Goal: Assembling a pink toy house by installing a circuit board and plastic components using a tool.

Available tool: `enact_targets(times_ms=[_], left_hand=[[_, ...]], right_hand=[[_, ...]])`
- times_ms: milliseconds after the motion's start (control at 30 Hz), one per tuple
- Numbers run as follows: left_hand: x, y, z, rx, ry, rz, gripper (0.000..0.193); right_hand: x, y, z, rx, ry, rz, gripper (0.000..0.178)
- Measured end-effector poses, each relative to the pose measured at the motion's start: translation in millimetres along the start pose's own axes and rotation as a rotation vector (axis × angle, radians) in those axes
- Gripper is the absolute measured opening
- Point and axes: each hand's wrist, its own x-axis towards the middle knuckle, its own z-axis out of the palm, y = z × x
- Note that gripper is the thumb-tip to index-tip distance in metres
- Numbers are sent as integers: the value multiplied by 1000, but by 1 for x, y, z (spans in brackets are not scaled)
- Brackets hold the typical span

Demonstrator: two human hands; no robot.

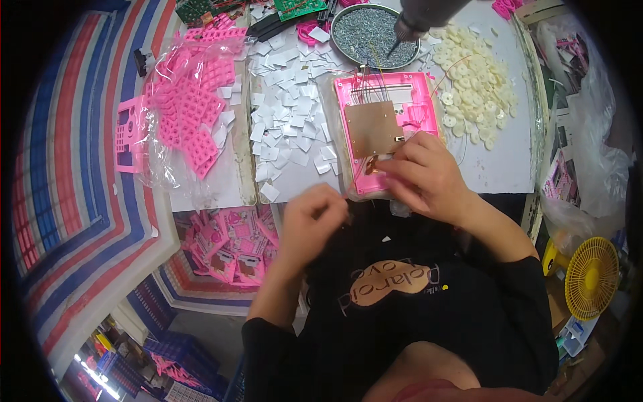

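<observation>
A red, white and blue striped sheet [114, 147] is seen draped at the far left, beside a pink panel [126, 144] with a rectangular window. Pink keypads [194, 100] are heaped at the tabletop's left side, partly covered by clear plastic film, with more pink parts [238, 244] gathered below the table edge. Small white squares [291, 100] are scattered next to them.

The left hand [313, 220] is held at the table's front edge, near the lower left corner of a pink casing [420, 90]; its fingers are curled inward, and whether anything is gripped cannot be told. The casing is laid open before the wearer, fitted with a brown board [374, 128] and thin wires. Over its lower right part the right hand [423, 173] is placed, fingers bent and nearly closed, tips beside a copper-coloured piece [371, 165]; whether it is pinched cannot be told.

Behind the casing, a round dish [337, 48] is filled with screws [365, 33], overhung by a dark tool [422, 19]. Cream discs [472, 94] are piled to the right, and a yellow fan [592, 278] is seen at lower right.
</observation>
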Motion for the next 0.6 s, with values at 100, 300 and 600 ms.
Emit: enact_targets(times_ms=[100, 300, 600], left_hand=[[32, 11, -13, -250, 26, 15, 13], [58, 31, 4, -287, 56, 140, 16], [48, 16, 13, -221, 16, 270, 27]], right_hand=[[-2, 2, 6, -104, -78, 1, 27], [-2, -15, 6, -281, -164, 0, 37], [0, -3, -8, -130, -304, -52, 39]])
